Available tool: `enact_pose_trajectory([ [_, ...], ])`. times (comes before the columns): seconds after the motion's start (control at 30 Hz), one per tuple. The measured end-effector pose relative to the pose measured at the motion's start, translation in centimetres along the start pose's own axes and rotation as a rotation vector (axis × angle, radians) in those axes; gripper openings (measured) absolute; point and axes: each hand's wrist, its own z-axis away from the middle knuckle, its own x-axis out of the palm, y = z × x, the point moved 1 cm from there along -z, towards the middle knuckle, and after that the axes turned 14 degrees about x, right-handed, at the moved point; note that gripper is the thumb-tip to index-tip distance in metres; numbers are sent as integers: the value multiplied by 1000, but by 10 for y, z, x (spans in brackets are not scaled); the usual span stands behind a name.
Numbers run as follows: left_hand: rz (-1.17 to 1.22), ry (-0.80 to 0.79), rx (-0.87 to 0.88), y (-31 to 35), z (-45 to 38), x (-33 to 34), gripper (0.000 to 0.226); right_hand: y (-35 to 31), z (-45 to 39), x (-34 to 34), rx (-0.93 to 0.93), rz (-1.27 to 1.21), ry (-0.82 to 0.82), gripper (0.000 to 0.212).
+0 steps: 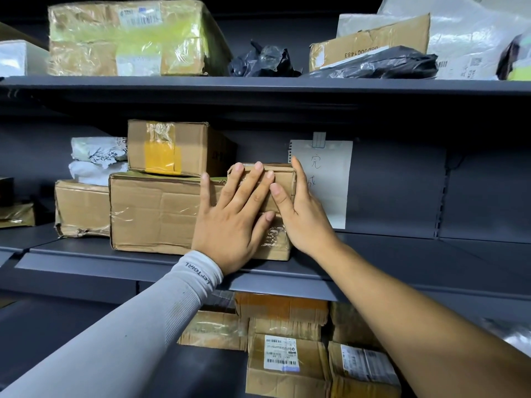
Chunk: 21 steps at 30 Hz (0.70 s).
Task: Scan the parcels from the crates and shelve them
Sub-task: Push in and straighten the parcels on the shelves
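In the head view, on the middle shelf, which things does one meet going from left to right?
Small brown box → large taped box → left hand → right hand → white paper note.

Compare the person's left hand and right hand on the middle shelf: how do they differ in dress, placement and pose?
The left hand comes out of a grey sleeve; the right hand is on a bare arm. The left hand lies flat on the front of the small cardboard box, fingers spread; the right hand lies along the box's right side, edge-on. Both have straight fingers and touch the same box.
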Motion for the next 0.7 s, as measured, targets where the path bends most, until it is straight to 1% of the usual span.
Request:
enact_pose_trajectory([
  [0.07,-8,-16,3,0,1,-1,64,-3,3,-1,19,135,44,77],
  [0.17,9,-34,-11,3,1,-5,64,-9,16,-4,-31,315,158,79],
  [0.3,30,-47,-15,5,1,-14,65,-5,32,-6,-167,581,200,68],
  [0.4,12,-74,-24,1,2,-21,64,-1,35,-11,-187,675,179,63],
  [0.47,-3,-85,-25,-1,4,-24,64,5,35,-14,-222,765,193,59],
  [0.53,-6,-85,-25,-3,4,-24,64,11,31,-14,-246,831,214,59],
  [0.7,-8,-86,-30,-4,2,-15,62,14,23,-8,-221,848,233,62],
])
